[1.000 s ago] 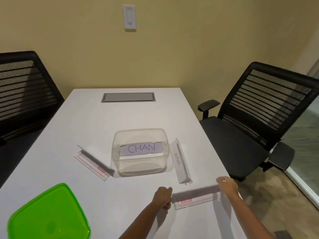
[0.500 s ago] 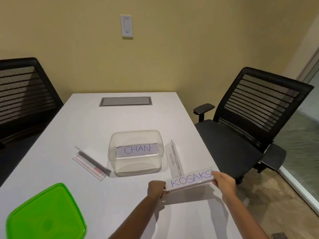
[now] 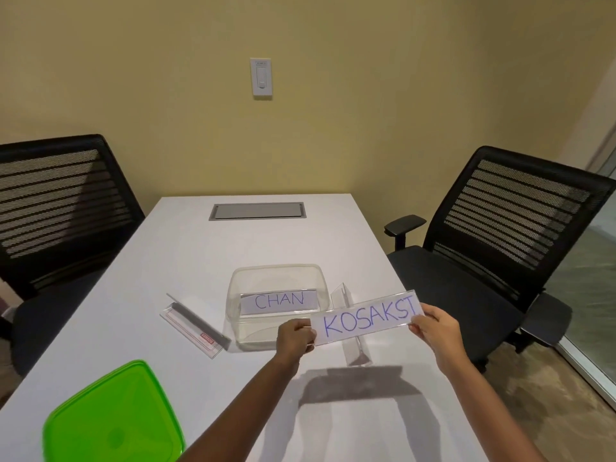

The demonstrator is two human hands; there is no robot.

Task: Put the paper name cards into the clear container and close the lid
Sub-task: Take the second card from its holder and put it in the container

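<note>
Moved: since a moment ago the KOSAKST card holder (image 3: 366, 316) has come up off the tabletop (image 3: 186, 261) and now faces me, tilted, its right end higher.
Green lid (image 3: 113, 418): lies flat at the near left corner, well apart from the container.
Empty holder (image 3: 195, 328): clear, with a red label, lying just left of the container.
Clear container (image 3: 278, 285): open, mid-tabletop, with the CHAN card (image 3: 279, 301) standing inside.
Left hand (image 3: 295, 336): fingers pinched tight on the left end of the KOSAKST card holder.
Second holder (image 3: 350, 328): clear, on the tabletop just right of the container, partly behind the raised one.
Right hand (image 3: 436, 328): fingers closed on the right end.
</note>
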